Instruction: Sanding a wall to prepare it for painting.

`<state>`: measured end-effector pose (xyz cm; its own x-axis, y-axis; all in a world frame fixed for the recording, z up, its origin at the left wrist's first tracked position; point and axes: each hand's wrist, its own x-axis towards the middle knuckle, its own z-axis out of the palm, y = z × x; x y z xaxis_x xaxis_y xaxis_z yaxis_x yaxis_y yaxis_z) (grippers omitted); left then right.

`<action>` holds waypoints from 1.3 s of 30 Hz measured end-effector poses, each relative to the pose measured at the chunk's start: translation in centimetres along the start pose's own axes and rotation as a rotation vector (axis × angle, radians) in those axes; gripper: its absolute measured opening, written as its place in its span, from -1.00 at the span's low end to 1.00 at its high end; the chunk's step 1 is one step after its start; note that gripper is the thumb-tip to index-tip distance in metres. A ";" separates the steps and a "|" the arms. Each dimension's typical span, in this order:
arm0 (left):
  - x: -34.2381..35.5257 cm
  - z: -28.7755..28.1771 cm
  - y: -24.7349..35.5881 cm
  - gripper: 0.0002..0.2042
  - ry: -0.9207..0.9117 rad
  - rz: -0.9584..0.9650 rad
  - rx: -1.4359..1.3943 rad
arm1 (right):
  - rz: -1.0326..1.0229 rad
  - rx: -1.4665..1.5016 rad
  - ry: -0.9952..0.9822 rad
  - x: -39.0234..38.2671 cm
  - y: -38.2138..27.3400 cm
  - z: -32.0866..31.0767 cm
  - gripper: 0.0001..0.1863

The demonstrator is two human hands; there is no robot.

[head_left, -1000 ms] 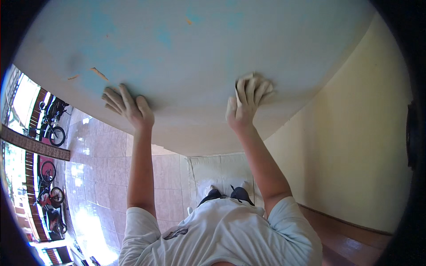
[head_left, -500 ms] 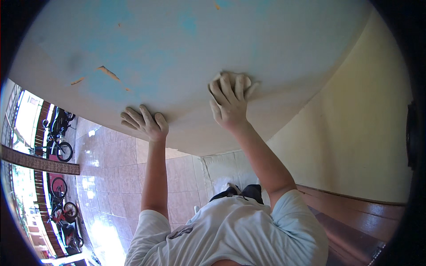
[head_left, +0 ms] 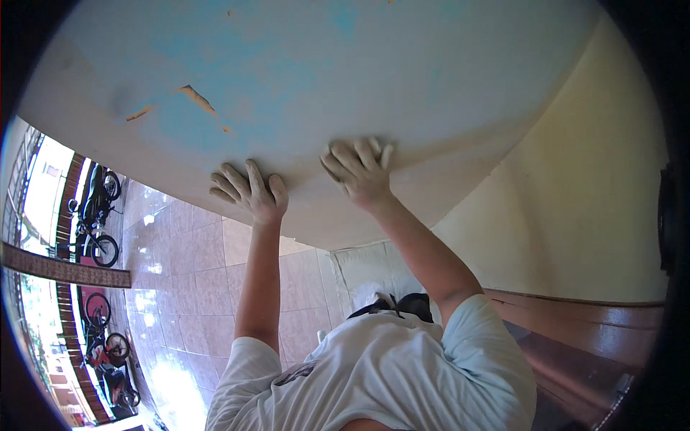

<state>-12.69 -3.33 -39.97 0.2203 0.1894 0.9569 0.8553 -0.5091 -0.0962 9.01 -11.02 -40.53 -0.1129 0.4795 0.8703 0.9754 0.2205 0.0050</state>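
Note:
My left hand point(head_left: 249, 192) lies flat on a grey-white wall point(head_left: 280, 93) with light blue patches, its dusty fingers spread. My right hand point(head_left: 359, 172), to the right and slightly higher, bends its dust-coated fingers over a pale flat piece against the same wall. That piece is almost wholly hidden by the fingers, and I cannot make out its kind. Left of and above my hands, torn flaps of paint point(head_left: 198, 98) lift off the wall, with orange showing.
A cream wall point(head_left: 575, 215) meets the grey-white one on the right, above a brown wooden ledge point(head_left: 575, 309). Tiled floor point(head_left: 187, 251) stretches left, where a motorcycle point(head_left: 93, 208) and a bicycle point(head_left: 100, 323) stand near a fence. A pale sheet point(head_left: 359, 266) covers the floor by my feet.
My right hand has slid down and a little left along the wall, hiding more of the pale piece. In the picture, my left hand sits slightly farther right and higher.

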 end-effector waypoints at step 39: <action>-2.5 -4.6 23.5 -0.44 -1.024 -1.462 -1.875 | 0.925 1.223 -0.628 -10.6 9.9 -9.8 -0.71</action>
<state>4.72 -19.67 -43.40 0.6791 0.7136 -0.1720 -0.2826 0.4705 0.8359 21.69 -22.27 -44.86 0.0326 0.9988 0.0353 0.0694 0.0330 -0.9970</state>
